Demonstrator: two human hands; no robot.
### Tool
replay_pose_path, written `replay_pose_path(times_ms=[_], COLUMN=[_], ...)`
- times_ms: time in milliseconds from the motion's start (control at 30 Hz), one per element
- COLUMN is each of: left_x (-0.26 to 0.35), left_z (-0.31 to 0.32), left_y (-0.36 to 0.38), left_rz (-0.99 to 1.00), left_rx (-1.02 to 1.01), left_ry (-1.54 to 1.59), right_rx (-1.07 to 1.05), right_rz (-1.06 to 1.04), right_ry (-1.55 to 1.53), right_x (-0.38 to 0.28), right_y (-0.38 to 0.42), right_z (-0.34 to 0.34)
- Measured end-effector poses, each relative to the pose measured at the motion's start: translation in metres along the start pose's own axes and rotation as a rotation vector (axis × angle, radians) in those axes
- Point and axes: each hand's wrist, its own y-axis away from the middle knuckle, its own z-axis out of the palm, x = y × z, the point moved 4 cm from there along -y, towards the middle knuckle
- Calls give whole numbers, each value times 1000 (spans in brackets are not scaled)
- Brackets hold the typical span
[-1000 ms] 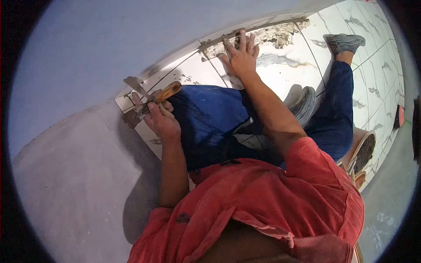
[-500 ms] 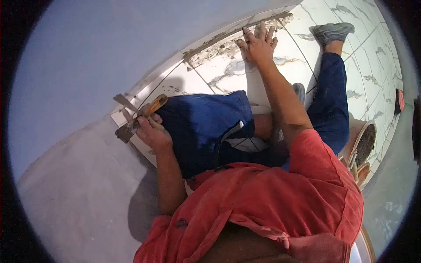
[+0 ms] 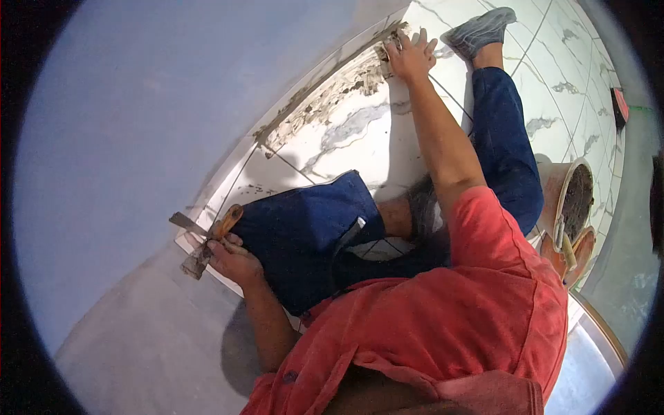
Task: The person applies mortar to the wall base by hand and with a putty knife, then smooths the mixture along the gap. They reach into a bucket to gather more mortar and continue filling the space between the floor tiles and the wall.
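Observation:
My left hand [image 3: 236,264] is closed around two crossed putty knives. One putty knife [image 3: 228,220] has an orange-brown wooden handle and a mortar-coated blade pointing down left; the other's bare blade [image 3: 188,223] points up left toward the wall. My right hand [image 3: 413,57] reaches out to the floor with its fingers spread and bent, fingertips in wet mortar [image 3: 382,52] at the far end of a strip along the wall base. Smeared mortar [image 3: 325,104] covers the edge of the white marbled tile [image 3: 360,142] beside the grey joint.
A blue-grey wall [image 3: 159,117] rises on the left. To the right stands a bucket [image 3: 553,190] with dark residue inside, beside an orange-brown container [image 3: 586,252] and a tool handle [image 3: 568,252]. My outstretched leg [image 3: 505,131] lies across the tiles, its grey shoe [image 3: 478,31] near the right hand.
My right hand has slid farther along the wall base to the far end of the mortar strip. The view has shifted. My left hand keeps its hold on the putty knives.

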Motion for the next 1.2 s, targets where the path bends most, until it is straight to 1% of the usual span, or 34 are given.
replay_pose_path(times_ms=[100,133,233,300,367,433,467,533,567,600,667,700,733,833,933,1033,1133,1200], left_x=[-3,-2,11,7,1,-1,1,8,5,1,-3,-3,-3,2,9,-4,-10,-11], left_z=[-5,-2,11,8,4,-1,1,7,4,-1,-1,-1,0,4,9,1,-6,-10], left_y=[-3,-3,5,4,0,-3,-4,0,0,-1,-2,-3,-4,-2,2,-5,-6,-7], left_rz=[-40,-33,16,-18,-49,-71,-47,1,6,7,7,6,6,-13,55,52,19,-44], left_rx=[-68,-77,-40,-10,-20,-62,-79,-98,-74,-55,-42,-42,-40,-59,-60,-12,-55,-81], left_ry=[40,76,49,45,28,-2,10,30,32,30,34,34,35,-25,-124,-108,-50,-31], right_rx=[-3,-15,-42,-33,-77,-183,-236,-123,-73,-25,8,27,-14,-33,-13,-10,31,-44], right_rz=[70,62,38,29,30,-28,-22,14,31,92,90,86,72,131,99,35,-66,-90], right_ry=[45,63,93,73,72,41,83,53,40,33,54,61,113,119,95,184,310,268], right_x=[7,6,-2,-17,-30,-43,-45,-30,-21,-11,7,6,5,1,-9,-9,-11,-11], right_y=[-18,-24,-24,-12,3,27,27,10,-1,-11,-35,-41,-46,-45,-32,-33,-30,-20], right_z=[3,6,9,9,16,3,-4,-6,-5,-3,6,2,1,5,10,8,7,2])
